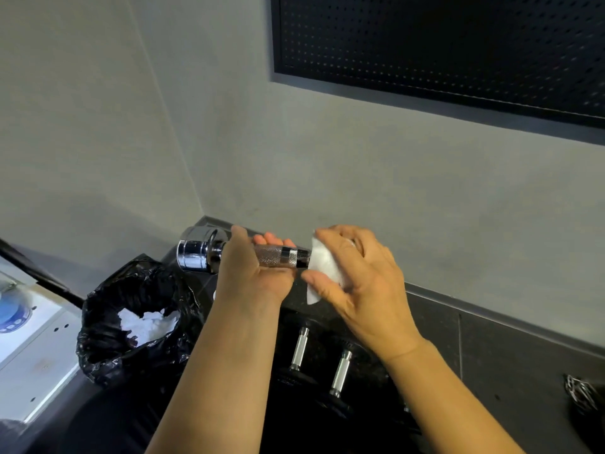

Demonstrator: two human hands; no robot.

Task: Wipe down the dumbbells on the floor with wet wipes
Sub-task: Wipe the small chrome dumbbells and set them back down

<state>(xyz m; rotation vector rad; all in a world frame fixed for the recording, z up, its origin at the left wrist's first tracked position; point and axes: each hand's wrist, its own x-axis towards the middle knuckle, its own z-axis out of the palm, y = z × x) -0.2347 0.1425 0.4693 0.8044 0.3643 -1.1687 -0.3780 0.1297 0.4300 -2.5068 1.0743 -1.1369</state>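
**Wiping the covered end of the lifted dumbbell**

The step in hand looks to be cleaning the right-hand end of the chrome dumbbell with a knurled steel handle (278, 256). To do it well, the left hand (252, 273) should hold the bar level and firm. The right hand (357, 276) should turn the white wet wipe (322, 263) right round the end and press into the groove where head meets handle. It can then draw the wipe along the knurling, which likely traps grime. Rolling the bar a little in the holding hand would bring the underside to the wipe.

The dumbbell is in the air, lying nearly level across the view. The left hand grasps its handle from beneath, fingers curled over the top, and the bare chrome head juts out at 9 o'clock from that hand. At 3 o'clock the right hand closes thumb and fingers on the wipe, cupped over the other end. That end is covered, so I cannot tell whether the wipe wraps it fully.

At 6 o'clock below the hands, two dark-ended dumbbells with silver handles (299, 348) lie on the dark tiled floor (491, 339). At 8 o'clock a black plastic bin bag (104, 362) holds crumpled white wipes (147, 322).
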